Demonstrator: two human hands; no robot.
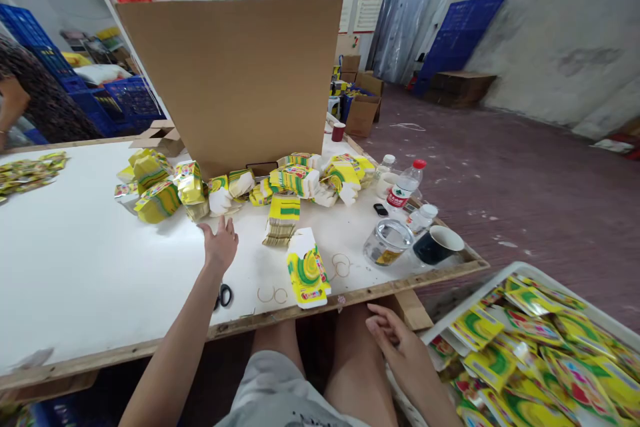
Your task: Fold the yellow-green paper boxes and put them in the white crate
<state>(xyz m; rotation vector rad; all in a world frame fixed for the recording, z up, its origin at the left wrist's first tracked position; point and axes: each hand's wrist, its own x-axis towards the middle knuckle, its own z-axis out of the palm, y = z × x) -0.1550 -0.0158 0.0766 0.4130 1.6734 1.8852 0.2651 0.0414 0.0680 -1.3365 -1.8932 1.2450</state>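
Note:
My left hand (221,242) lies flat and open on the white table (75,260), fingers stretched toward a row of bundled yellow-green flat packs (200,187). It holds nothing. A stack of the same packs (283,219) stands to its right, and one folded yellow-green carton (307,270) lies near the table's front edge. My right hand (400,340) rests below the table edge beside my knee, fingers loosely curled and empty, next to a white crate (525,273) filled with yellow-green packs.
A large upright cardboard sheet (235,73) stands behind the packs. Scissors (224,295) and rubber bands (273,294) lie near the front edge. A glass jar (387,242), dark cup (437,245) and bottles (405,188) crowd the right corner. Another person (30,100) stands far left.

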